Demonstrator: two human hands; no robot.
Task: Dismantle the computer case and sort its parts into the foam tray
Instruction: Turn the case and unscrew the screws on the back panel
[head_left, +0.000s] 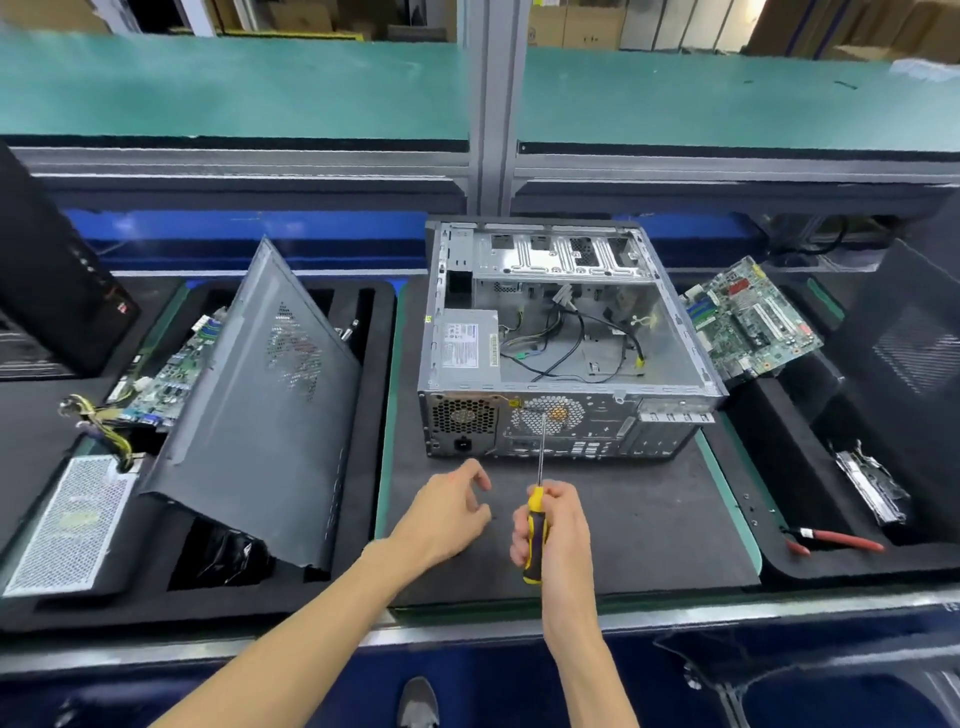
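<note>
A dark mat (623, 519) covers the middle of a workbench, with green shelving and cardboard boxes behind it. On the mat the computer case (563, 338) lies on its side, open face up, rear panel turned toward the person, probably so the back screws are within reach. Its power supply (467, 345) and loose cables remain inside. The right hand (556, 525) is clenched around the yellow-and-purple handle of a screwdriver (537, 499), whose tip meets the rear panel near the fan grille. The left hand (447, 514) hovers just beside it, fingers loosely curled and holding nothing. To the left, the foam tray (384, 312) holds a side panel (270, 395) leaning upright, a circuit board (171, 374) and another power unit (67, 525). Another board (748, 322) rests at the right, with red-handled pliers (836, 540) nearby.
</note>
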